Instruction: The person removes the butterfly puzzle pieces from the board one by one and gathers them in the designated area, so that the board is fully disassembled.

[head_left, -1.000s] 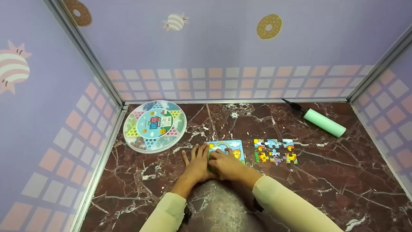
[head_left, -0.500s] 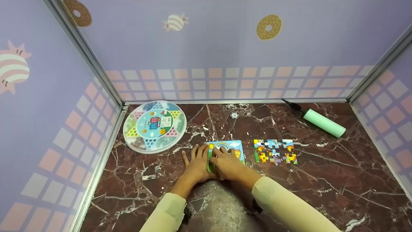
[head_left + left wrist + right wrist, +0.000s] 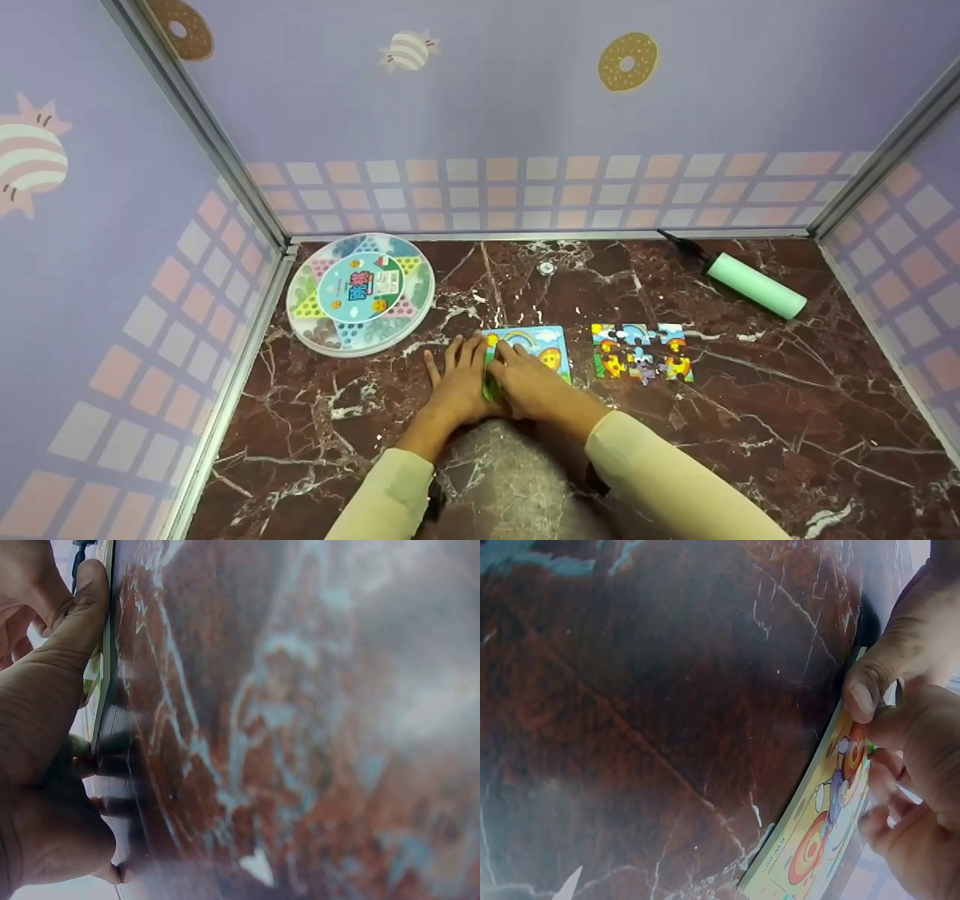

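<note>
A flat jigsaw puzzle board (image 3: 541, 341) with a rainbow and sky picture lies on the table. My left hand (image 3: 459, 386) lies along its left edge, fingers extended and thumb (image 3: 91, 596) on the near edge. My right hand (image 3: 529, 382) is over the board's lower left part, its fingers bent down onto the picture. In the right wrist view, the fingertips of the right hand (image 3: 922, 765) meet the board's surface (image 3: 829, 817) beside the left thumb. Whether they pinch a piece is hidden. Several loose puzzle pieces (image 3: 641, 360) lie in rows right of the board.
A round Chinese checkers case (image 3: 361, 296) lies at the back left. A mint-green cylinder pump (image 3: 757, 286) with a black nozzle lies at the back right. A small round white object (image 3: 546, 268) is near the back wall (image 3: 480, 112). Patterned panels also stand on both sides.
My right hand has shifted slightly over the board, its fingers moving a little. More of the green left edge shows than a second ago. The left hand stays put.
</note>
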Motion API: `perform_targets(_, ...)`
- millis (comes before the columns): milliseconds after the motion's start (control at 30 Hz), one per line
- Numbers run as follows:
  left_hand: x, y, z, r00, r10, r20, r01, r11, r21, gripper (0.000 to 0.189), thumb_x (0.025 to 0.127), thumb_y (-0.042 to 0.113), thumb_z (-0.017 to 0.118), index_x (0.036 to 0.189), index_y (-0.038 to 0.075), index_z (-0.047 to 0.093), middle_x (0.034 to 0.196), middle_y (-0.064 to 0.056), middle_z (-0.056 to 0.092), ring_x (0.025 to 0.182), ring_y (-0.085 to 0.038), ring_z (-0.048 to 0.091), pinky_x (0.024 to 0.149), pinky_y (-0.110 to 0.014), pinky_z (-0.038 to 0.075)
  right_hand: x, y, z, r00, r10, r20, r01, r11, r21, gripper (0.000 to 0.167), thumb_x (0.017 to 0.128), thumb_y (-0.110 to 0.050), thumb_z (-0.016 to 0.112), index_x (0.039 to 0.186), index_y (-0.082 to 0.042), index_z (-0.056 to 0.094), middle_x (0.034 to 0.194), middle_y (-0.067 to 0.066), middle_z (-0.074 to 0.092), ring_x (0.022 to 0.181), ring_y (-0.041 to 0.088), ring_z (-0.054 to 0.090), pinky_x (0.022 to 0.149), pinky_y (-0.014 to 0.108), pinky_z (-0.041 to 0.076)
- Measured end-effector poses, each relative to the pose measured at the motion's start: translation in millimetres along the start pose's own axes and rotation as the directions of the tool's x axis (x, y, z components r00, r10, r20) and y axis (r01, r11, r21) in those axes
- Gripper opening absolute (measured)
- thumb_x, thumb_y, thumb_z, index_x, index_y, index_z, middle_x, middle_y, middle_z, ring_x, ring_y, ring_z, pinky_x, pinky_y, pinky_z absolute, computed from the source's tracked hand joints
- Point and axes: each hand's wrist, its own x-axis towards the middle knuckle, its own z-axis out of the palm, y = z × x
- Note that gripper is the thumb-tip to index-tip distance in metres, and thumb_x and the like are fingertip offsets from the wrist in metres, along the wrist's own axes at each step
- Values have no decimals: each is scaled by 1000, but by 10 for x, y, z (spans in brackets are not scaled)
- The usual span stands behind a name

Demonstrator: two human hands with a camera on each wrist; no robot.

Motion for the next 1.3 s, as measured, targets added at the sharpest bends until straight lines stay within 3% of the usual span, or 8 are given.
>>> perform_targets(267, -10, 36, -27, 1000, -19, 18, 18, 999, 36, 135, 73, 68, 93, 177, 13, 26, 186, -7, 20, 173, -40, 8, 130, -82, -10, -1, 77, 145, 997, -53, -50, 57, 995, 76, 35, 87, -17, 88, 113, -3, 70, 129, 21, 61, 107, 39, 67, 90, 52, 66)
perform_targets(367, -6, 19, -18, 1000, -11, 11, 11, 1000, 23, 135, 72, 66, 95, 177, 13, 27, 186, -7, 21, 173, -40, 9, 130, -83, -10, 1, 59, 136, 998, -43, -55, 46, 997, 67, 39, 90, -26, 88, 117, -4, 71, 127, 20, 63, 107, 39, 68, 90, 51, 67)
perform_targets(400, 4, -1, -1, 1000, -7, 8, 7, 1000, 14, 136, 71, 65, 95, 177, 13, 26, 186, -7, 21, 173, -40, 9, 129, -82, -12, -10, -24, 17, 999, -21, -34, 24, 996, 83, 40, 90, -25, 88, 118, -3, 72, 126, 21, 64, 107, 40, 68, 90, 52, 67)
perform_targets(633, 6, -23, -3, 1000, -2, 11, 2, 1000, 4, 139, 70, 67, 95, 177, 13, 25, 186, -7, 20, 173, -40, 8, 129, -82, -14, 4, -14, 26, 999, -15, -39, 16, 1000, 27, 43, 87, -24, 88, 121, -4, 73, 123, 19, 65, 108, 38, 65, 93, 52, 65)
perform_targets(767, -35, 19, -52, 1000, 9, 14, -9, 999, 37, 132, 76, 68, 92, 177, 13, 26, 185, -7, 23, 173, -41, 12, 130, -84, -6, 9, -10, 19, 1000, -1, -12, 2, 1000, 13, 45, 86, -17, 87, 126, -3, 73, 132, 24, 64, 114, 44, 66, 96, 55, 65)
perform_targets(1000, -18, -20, -35, 999, 25, 20, -25, 1000, 18, 132, 77, 67, 91, 178, 14, 24, 187, -8, 19, 173, -41, 10, 130, -83, -9, 10, -22, 1, 999, 28, 35, -29, 1000, 4, 53, 85, -10, 87, 135, -2, 70, 156, 35, 54, 129, 60, 64, 101, 65, 63)
perform_targets(1133, 22, -92, -2, 999, 32, 43, -31, 999, -11, 137, 73, 68, 92, 178, 16, 22, 187, -7, 16, 173, -41, 6, 129, -81, -16, 14, -34, 3, 999, 22, 44, -22, 1000, -2, 60, 84, -14, 89, 138, 0, 67, 157, 37, 53, 130, 62, 63, 104, 68, 61)
perform_targets(1300, 10, -94, -98, 994, 45, 97, -44, 999, -15, 141, 70, 70, 92, 179, 18, 20, 188, -6, 14, 174, -41, 5, 129, -81, -16, 11, -48, 3, 998, 24, 51, -24, 1000, -9, 72, 81, -24, 94, 142, -1, 65, 156, 37, 53, 129, 62, 63, 103, 67, 62)
